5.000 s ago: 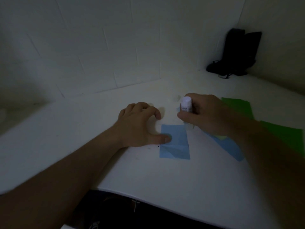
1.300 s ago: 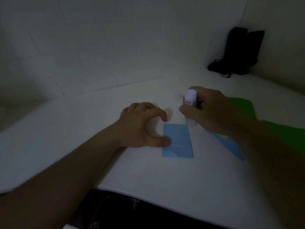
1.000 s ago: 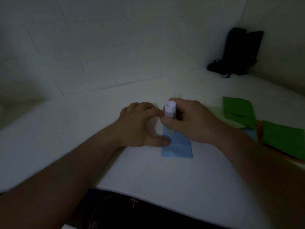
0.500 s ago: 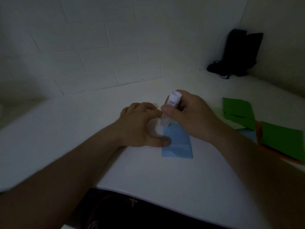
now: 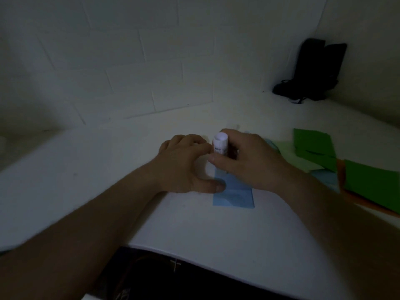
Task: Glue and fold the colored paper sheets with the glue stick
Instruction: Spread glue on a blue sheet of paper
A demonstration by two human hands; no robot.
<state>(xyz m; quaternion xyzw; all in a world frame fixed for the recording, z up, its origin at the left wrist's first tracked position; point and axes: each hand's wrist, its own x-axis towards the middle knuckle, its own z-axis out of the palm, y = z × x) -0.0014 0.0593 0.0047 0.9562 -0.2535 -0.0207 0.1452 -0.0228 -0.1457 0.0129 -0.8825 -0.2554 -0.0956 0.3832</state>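
Since half a second ago the glue stick (image 5: 220, 144) has swung from a tilt to nearly upright, and the right hand (image 5: 249, 161) has settled lower over the far end of the blue sheet (image 5: 234, 194). Five seconds ago that hand held the stick off to the right of the sheet, above the other papers; now it is over the sheet itself.

The right hand is closed around the stick, thumb across the front of the barrel and fingers wrapped behind it. The stick's white flat end points up toward the camera; its lower end is hidden by the thumb and palm, so contact with the paper cannot be confirmed.

The left hand (image 5: 184, 165) lies just beside it, arched, with the fingers curled down onto the table (image 5: 194, 230) beyond the sheet and the thumb tip pressing the sheet's left edge. It grips nothing. Its fingertips nearly touch the stick.

The blue sheet lies flat on the white table, a small rectangle showing faint creases, its far part covered by the right hand.

To the right, green sheets (image 5: 313, 146) lie overlapped with a pale sheet, a blue one and an orange edge (image 5: 341, 172) showing beneath. A black bag (image 5: 313, 68) stands in the far corner against the wall.
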